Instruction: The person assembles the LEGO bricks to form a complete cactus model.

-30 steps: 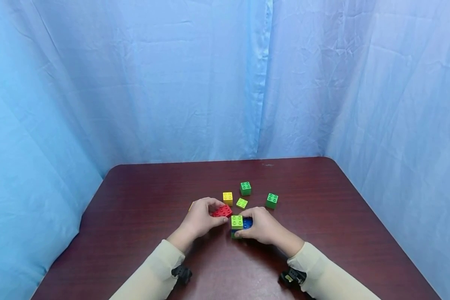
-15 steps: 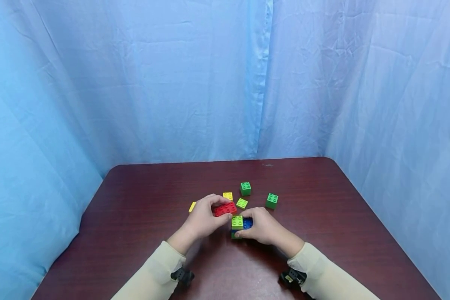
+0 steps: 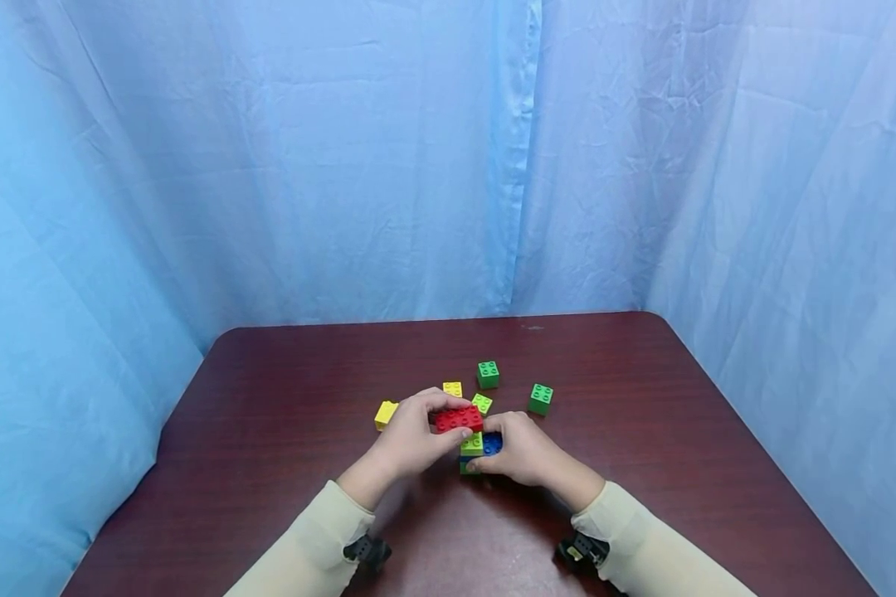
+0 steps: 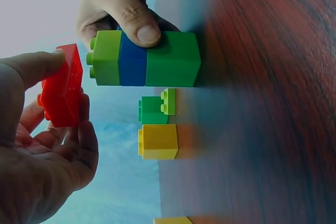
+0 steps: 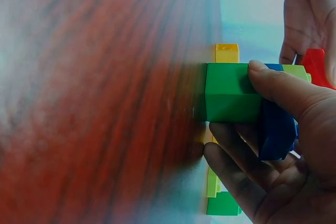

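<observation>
My left hand pinches a red toy building brick between thumb and fingers, just above the top of a stack. In the left wrist view the red brick is tilted and apart from the studs below. The stack has a lime brick on top, a blue brick in the middle and a green brick at the bottom, standing on the table. The right hand grips this stack from the right, thumb on the near side. Part of the blue brick juts out sideways toward its palm.
Beyond the hands lie a yellow brick, a thin lime brick and two green bricks. Another yellow brick is left of the left hand. Blue curtains surround the dark wooden table.
My left hand has carried the red brick rightward from beside the stack to over its lime top, uncovering more of the left yellow brick. The right hand and stack have stayed put.
</observation>
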Motion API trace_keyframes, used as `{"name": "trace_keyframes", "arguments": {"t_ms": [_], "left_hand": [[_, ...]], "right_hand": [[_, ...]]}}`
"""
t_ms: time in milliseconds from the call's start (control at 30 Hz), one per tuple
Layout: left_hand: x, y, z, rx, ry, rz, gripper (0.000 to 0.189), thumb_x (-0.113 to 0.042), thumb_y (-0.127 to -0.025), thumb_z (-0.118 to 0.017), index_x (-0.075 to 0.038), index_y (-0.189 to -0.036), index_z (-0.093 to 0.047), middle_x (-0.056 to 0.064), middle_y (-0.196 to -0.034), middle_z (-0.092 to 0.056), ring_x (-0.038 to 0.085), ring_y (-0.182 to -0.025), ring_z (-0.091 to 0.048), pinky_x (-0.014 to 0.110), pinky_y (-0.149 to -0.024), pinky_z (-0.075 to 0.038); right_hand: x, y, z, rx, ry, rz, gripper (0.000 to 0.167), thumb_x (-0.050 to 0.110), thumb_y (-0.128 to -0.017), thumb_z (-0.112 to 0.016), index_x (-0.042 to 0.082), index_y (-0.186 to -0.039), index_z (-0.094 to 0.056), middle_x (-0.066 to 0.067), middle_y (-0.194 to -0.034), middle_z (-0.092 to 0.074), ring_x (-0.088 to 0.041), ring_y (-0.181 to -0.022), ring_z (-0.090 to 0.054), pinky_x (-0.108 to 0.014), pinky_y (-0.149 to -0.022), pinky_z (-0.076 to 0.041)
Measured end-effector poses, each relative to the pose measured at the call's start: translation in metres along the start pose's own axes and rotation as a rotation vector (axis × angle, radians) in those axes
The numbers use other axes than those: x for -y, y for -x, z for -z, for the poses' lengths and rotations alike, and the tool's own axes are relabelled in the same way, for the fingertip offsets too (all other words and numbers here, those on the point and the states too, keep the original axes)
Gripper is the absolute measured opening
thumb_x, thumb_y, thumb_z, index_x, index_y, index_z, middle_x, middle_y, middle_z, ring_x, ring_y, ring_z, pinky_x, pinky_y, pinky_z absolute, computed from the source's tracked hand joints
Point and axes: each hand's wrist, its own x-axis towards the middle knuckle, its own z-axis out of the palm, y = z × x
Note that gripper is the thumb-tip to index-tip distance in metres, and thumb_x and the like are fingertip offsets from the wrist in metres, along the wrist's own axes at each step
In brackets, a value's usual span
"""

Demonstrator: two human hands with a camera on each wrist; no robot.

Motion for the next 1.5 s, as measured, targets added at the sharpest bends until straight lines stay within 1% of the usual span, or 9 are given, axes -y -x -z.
{"name": "trace_keyframes", "arguments": {"t_ms": [133, 300, 500, 667, 933, 1167, 1333, 1500], "left_hand": [[0.0027, 0.0011, 0.0001, 0.014, 0.006, -0.007, 0.035, -0.025, -0.091, -0.085, -0.020, -0.125, -0.076, -0.007, -0.111, -0.067, 0.012, -0.098, -0.063, 0.030, -0.085, -0.057], [0.0064, 0.0020, -0.0009, 0.045, 0.015, -0.028, 0.032, -0.024, -0.092, -0.084, -0.020, -0.123, -0.076, -0.007, -0.112, -0.067, 0.012, -0.098, -0.063, 0.029, -0.083, -0.057], [0.0101, 0.0026, -0.0045, 0.059, -0.012, -0.064, 0.032, -0.022, -0.092, -0.083, -0.019, -0.123, -0.076, -0.006, -0.115, -0.067, 0.012, -0.099, -0.063, 0.028, -0.084, -0.057], [0.0090, 0.0026, -0.0047, 0.061, -0.025, -0.055, 0.033, -0.021, -0.091, -0.084, -0.020, -0.123, -0.075, -0.009, -0.114, -0.067, 0.011, -0.098, -0.063, 0.028, -0.083, -0.057], [0.0071, 0.0006, -0.0051, 0.048, -0.074, -0.061, 0.034, -0.022, -0.088, -0.086, -0.020, -0.120, -0.077, -0.010, -0.111, -0.067, 0.010, -0.095, -0.062, 0.026, -0.081, -0.057], [0.0097, 0.0011, -0.0073, 0.039, -0.070, -0.051, 0.035, -0.029, -0.088, -0.087, -0.021, -0.120, -0.077, -0.009, -0.109, -0.068, 0.010, -0.092, -0.063, 0.026, -0.077, -0.057], [0.0088, 0.0001, -0.0068, 0.053, -0.071, -0.049, 0.033, -0.026, -0.088, -0.088, -0.021, -0.119, -0.078, -0.010, -0.109, -0.067, 0.010, -0.093, -0.063, 0.027, -0.078, -0.057], [0.0065, -0.0004, -0.0052, 0.070, -0.065, -0.032, 0.031, -0.024, -0.086, -0.089, -0.020, -0.115, -0.079, -0.011, -0.106, -0.068, 0.009, -0.094, -0.064, 0.026, -0.080, -0.057]], "right_hand": [[0.0001, -0.0005, -0.0006, 0.002, -0.001, 0.015, 0.032, 0.034, -0.079, -0.095, 0.023, -0.104, -0.077, 0.019, -0.089, -0.071, -0.005, -0.079, -0.064, -0.026, -0.070, -0.056], [-0.0011, -0.0013, -0.0014, -0.004, 0.008, 0.035, 0.030, 0.031, -0.079, -0.095, 0.023, -0.101, -0.077, 0.018, -0.088, -0.071, -0.004, -0.076, -0.063, -0.026, -0.068, -0.055], [-0.0015, -0.0009, -0.0013, 0.002, -0.001, 0.023, 0.031, 0.035, -0.078, -0.095, 0.024, -0.101, -0.077, 0.018, -0.089, -0.071, -0.005, -0.077, -0.064, -0.026, -0.069, -0.056], [-0.0003, -0.0009, -0.0003, -0.003, -0.003, 0.023, 0.032, 0.036, -0.078, -0.095, 0.024, -0.101, -0.077, 0.018, -0.088, -0.071, -0.006, -0.077, -0.063, -0.027, -0.068, -0.056], [0.0004, -0.0014, 0.0007, -0.005, -0.006, 0.018, 0.032, 0.038, -0.078, -0.094, 0.025, -0.102, -0.077, 0.020, -0.088, -0.071, -0.007, -0.078, -0.062, -0.028, -0.071, -0.055], [-0.0007, -0.0015, -0.0001, -0.007, 0.006, 0.026, 0.031, 0.038, -0.078, -0.094, 0.026, -0.101, -0.077, 0.021, -0.088, -0.070, -0.007, -0.078, -0.062, -0.027, -0.071, -0.055], [-0.0008, -0.0009, -0.0009, -0.006, 0.004, 0.021, 0.030, 0.037, -0.078, -0.094, 0.027, -0.101, -0.077, 0.021, -0.088, -0.070, -0.007, -0.078, -0.062, -0.027, -0.071, -0.055], [-0.0004, -0.0004, -0.0028, -0.010, -0.001, 0.018, 0.030, 0.037, -0.078, -0.095, 0.027, -0.100, -0.077, 0.020, -0.087, -0.070, -0.007, -0.078, -0.062, -0.027, -0.071, -0.055]]}}
